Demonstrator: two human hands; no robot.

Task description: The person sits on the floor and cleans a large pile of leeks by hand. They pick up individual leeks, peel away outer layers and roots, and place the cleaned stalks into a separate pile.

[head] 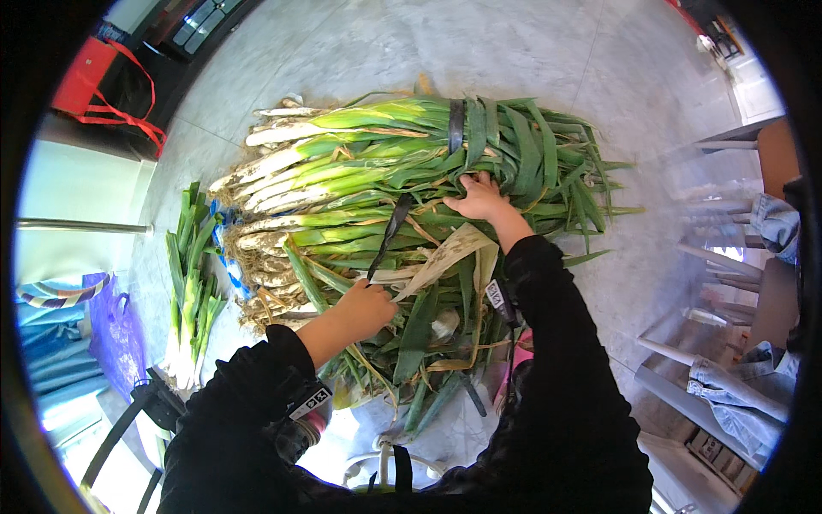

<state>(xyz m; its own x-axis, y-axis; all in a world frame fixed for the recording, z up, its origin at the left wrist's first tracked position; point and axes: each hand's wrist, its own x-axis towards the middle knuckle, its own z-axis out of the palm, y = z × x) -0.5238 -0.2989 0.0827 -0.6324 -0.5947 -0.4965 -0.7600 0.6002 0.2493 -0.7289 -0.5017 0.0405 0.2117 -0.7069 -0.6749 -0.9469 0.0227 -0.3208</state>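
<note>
A large pile of long green onions [347,173] lies on the floor before me, roots to the left and green leaves to the right. A black strip [456,125] wraps the upper bundle near its folded leaves. My left hand [359,310] grips the lower end of another black strip [390,234], which runs up over the stalks. My right hand [478,198] rests with fingers spread on the leaves, its fingertips partly hidden among them. A dry, pale leaf [446,257] lies between my hands. Loose green leaves [417,340] are heaped nearest to my body.
Trimmed green onions [192,295] lie apart at the left, near a purple plastic bag [119,340]. A red bag [87,74] is at the upper left. Wooden furniture legs [719,257] and denim cloth [738,379] are at the right. A wheeled base [384,459] stands below.
</note>
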